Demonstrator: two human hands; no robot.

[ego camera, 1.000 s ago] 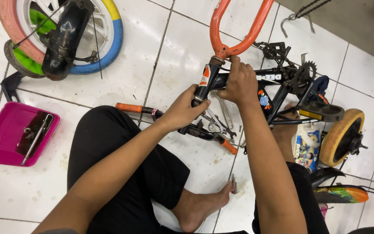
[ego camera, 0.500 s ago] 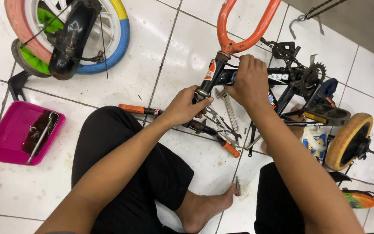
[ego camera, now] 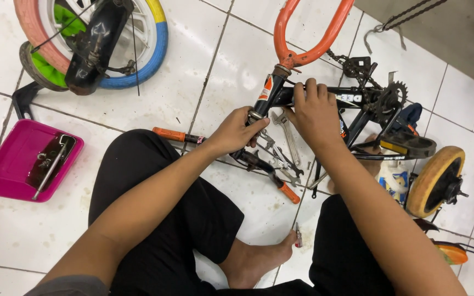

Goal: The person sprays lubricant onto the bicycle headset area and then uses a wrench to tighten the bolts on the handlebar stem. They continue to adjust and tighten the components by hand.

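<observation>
Now the left hand (ego camera: pixel 231 134) pinches the lower end of the head tube (ego camera: pixel 265 98) on the black frame (ego camera: pixel 325 97), which lies on the tiled floor (ego camera: pixel 193 82). Right hand (ego camera: pixel 315 112) is clamped over the frame's top bar, spanners (ego camera: pixel 287 137) lying just beneath.

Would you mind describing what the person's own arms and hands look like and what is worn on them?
Both forearms are bare, and the left hand and right hand wear no gloves, rings or watch. A bit of grey sleeve shows at the left upper arm.
</observation>
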